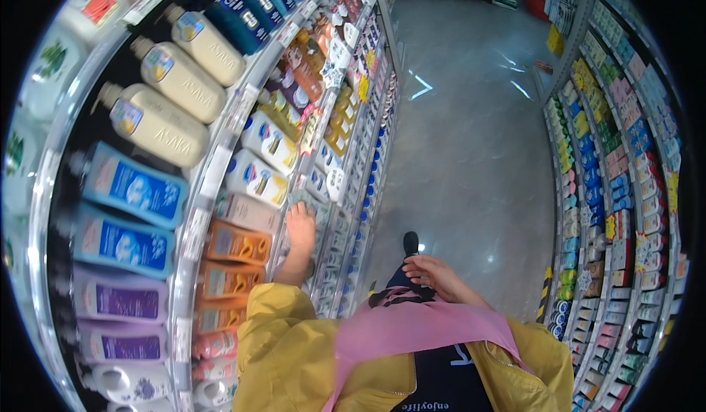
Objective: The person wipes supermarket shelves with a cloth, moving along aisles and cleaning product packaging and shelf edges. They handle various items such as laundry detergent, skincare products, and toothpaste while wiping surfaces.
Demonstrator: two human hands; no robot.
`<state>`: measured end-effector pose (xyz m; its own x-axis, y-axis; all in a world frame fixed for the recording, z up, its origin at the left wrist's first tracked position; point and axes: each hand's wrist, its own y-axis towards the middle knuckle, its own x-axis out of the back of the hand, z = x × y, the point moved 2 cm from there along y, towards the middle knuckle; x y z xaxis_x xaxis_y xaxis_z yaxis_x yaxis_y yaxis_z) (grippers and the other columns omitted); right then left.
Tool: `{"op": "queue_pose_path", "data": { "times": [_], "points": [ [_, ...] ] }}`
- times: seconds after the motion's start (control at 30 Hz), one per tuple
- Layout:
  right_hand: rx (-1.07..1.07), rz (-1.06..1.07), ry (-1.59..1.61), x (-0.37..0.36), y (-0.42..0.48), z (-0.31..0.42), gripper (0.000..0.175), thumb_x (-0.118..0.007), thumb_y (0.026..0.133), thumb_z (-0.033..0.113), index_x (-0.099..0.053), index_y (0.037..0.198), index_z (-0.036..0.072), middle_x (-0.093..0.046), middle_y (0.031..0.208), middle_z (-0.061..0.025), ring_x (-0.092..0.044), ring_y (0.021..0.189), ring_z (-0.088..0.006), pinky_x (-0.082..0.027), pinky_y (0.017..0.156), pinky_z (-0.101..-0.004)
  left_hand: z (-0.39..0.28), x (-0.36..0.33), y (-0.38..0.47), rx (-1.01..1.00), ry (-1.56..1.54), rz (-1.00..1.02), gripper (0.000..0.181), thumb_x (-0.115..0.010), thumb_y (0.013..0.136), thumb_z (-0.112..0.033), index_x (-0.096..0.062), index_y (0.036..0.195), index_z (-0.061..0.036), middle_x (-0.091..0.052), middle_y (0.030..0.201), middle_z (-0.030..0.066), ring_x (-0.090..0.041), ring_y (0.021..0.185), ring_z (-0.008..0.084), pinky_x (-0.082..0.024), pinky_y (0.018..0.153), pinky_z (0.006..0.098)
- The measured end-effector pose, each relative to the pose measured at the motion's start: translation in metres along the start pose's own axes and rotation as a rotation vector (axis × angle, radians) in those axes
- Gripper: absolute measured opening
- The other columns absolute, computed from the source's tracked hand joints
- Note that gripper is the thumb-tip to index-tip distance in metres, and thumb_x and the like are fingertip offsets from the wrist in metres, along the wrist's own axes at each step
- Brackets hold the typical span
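My left hand (300, 225) reaches to the shelving on the left and holds a crumpled grey-green cloth (303, 197) against a shelf's front edge. White bottles with yellow-and-blue labels (258, 177) lie just beyond the cloth from me. Close to the hand, on the same shelf, are a pale pink bottle (249, 213) and orange bottles (240, 242). My right hand (433, 276) hangs in front of my body above the pink apron (419, 329), with its fingers a little apart and nothing in them.
Upper shelves at left carry cream ASAKA pump bottles (160, 125), blue bottles (135, 186) and purple bottles (124, 302). Price-tag rails (201, 213) run along the shelf fronts. A grey floor aisle (469, 153) stretches ahead, with packed shelving (601, 191) on its right.
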<state>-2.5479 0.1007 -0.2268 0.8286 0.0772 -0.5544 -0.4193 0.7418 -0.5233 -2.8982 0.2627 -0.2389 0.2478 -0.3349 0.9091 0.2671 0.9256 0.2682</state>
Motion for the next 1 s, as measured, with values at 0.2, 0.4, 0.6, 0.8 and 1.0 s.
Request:
{"op": "queue_pose_path", "data": {
  "times": [0.2,0.4,0.6,0.8,1.0],
  "points": [
    [0.063,-0.189,-0.024,0.026,0.044,0.090,0.035,-0.056,0.099,0.032,-0.060,0.120,0.004,-0.064,0.112,-0.0077,-0.059,0.105,-0.0165,-0.046,0.094,-0.0313,-0.023,-0.024,0.135,-0.057,-0.040,-0.156,0.029,-0.057,0.083,-0.012,-0.069,0.109,-0.0077,-0.057,0.130,0.0136,-0.054,0.108,0.0271,-0.044,0.092,0.0378],
    [0.060,-0.223,-0.097,0.043,0.109,0.163,0.035,-0.055,0.099,0.032,-0.060,0.120,0.005,-0.064,0.113,-0.0081,-0.059,0.105,-0.0164,-0.046,0.095,-0.0319,-0.038,-0.067,0.232,-0.001,-0.134,-0.168,0.022,-0.060,0.081,-0.009,-0.070,0.099,-0.0030,-0.055,0.136,0.0185,-0.058,0.104,0.0279,-0.049,0.091,0.0377],
    [0.083,-0.268,-0.028,0.062,0.148,0.217,0.033,-0.057,0.098,0.033,-0.061,0.118,0.007,-0.064,0.111,-0.0058,-0.059,0.104,-0.0156,-0.045,0.094,-0.0322,-0.059,-0.094,0.319,0.005,-0.092,-0.128,0.017,-0.059,0.084,-0.010,-0.070,0.096,-0.0028,-0.055,0.136,0.0190,-0.058,0.105,0.0292,-0.049,0.092,0.0374],
    [0.105,-0.243,0.045,0.104,0.200,0.275,0.031,-0.059,0.097,0.033,-0.062,0.114,0.008,-0.064,0.110,-0.0047,-0.059,0.104,-0.0149,-0.045,0.094,-0.0309,-0.073,-0.118,0.416,-0.018,-0.110,-0.216,0.025,-0.057,0.083,-0.011,-0.070,0.104,-0.0040,-0.054,0.139,0.0173,-0.057,0.107,0.0290,-0.047,0.095,0.0375],
    [0.113,-0.210,0.023,0.166,0.278,0.363,0.028,-0.056,0.099,0.031,-0.064,0.111,0.008,-0.065,0.105,-0.0049,-0.060,0.100,-0.0157,-0.048,0.090,-0.0311,-0.094,-0.134,0.537,0.038,-0.071,-0.150,0.030,-0.055,0.086,-0.012,-0.069,0.112,-0.0083,-0.054,0.139,0.0141,-0.057,0.114,0.0281,-0.047,0.096,0.0375]
  ]
}}
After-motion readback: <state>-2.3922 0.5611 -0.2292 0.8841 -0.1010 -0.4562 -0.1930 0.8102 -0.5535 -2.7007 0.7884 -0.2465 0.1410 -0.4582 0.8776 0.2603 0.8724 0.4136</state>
